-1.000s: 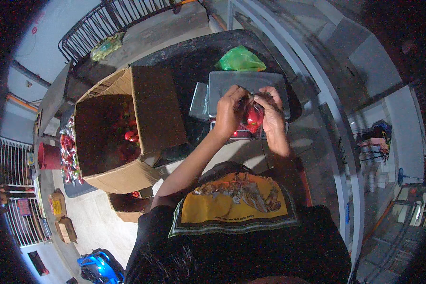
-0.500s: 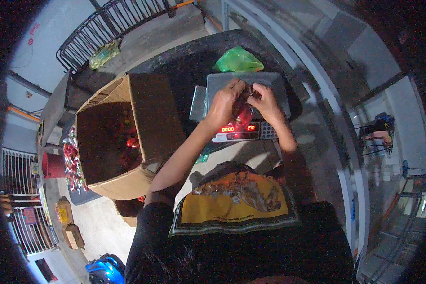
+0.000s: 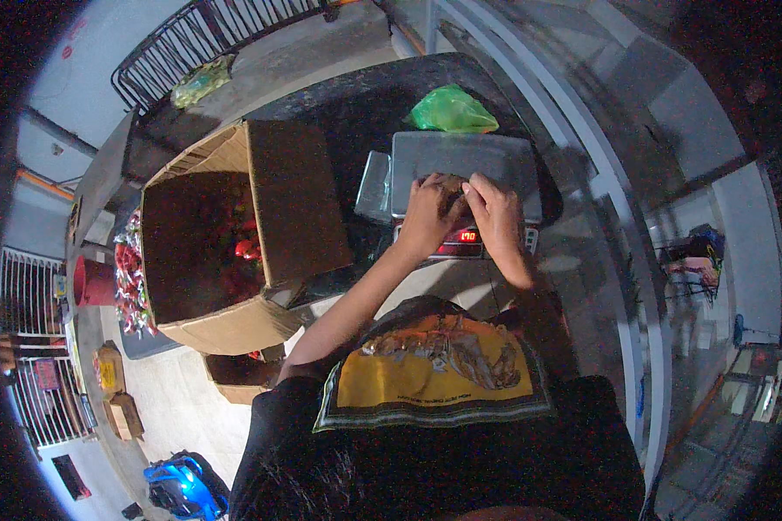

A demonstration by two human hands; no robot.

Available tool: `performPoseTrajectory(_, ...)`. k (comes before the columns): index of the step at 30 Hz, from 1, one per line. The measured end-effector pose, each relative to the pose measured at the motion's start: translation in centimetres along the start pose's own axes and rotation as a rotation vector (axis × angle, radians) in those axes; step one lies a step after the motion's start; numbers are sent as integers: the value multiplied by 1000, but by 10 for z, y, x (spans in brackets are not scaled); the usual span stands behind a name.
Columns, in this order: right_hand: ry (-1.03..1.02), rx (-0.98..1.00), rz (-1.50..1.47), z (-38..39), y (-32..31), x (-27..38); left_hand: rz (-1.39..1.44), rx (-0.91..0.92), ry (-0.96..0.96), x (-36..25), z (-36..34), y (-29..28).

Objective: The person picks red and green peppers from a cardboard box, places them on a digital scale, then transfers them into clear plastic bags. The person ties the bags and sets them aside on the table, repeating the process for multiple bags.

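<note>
My left hand (image 3: 434, 213) and my right hand (image 3: 493, 213) are close together over the front of a flat grey weighing scale (image 3: 460, 152). The fingers of both are bent and pinched at the top of a small bag with something red in it. That bag shows in the earlier picture; at this moment my hands hide nearly all of it. Just under my wrists the scale's red-lit display (image 3: 467, 236) is partly covered. Behind the scale lies a crumpled green plastic bag (image 3: 453, 111), and a clear plastic sheet or bag (image 3: 374, 184) rests at its left side.
A large open cardboard box (image 3: 300, 200) with red pieces (image 3: 248, 249) inside stands left on the black table (image 3: 365, 87). More red wrapped pieces (image 3: 130, 278) lie beyond it. A smaller cardboard box (image 3: 235, 373) sits below. Grey metal posts (image 3: 582, 148) run along the right.
My hands have come nearer to me and turned downward, so the red bag no longer shows between them. My right hand has closed in over it. The view has shifted slightly.
</note>
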State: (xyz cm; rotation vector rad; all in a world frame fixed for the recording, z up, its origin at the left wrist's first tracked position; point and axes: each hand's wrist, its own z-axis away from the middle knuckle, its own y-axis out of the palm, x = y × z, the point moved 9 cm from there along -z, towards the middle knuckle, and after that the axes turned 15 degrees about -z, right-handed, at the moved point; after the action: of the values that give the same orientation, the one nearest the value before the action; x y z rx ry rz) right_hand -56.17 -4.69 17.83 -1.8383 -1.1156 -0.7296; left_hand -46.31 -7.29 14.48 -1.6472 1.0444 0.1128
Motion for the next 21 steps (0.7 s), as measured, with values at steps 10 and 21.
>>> performPoseTrajectory(10, 157, -162, -500, -5, -35, -2, 303, -115, 7, -34, -12, -22)
performPoseTrajectory(21, 327, -80, -749, -1, -28, -9, 813, 202, -48, -38, -11, -15)
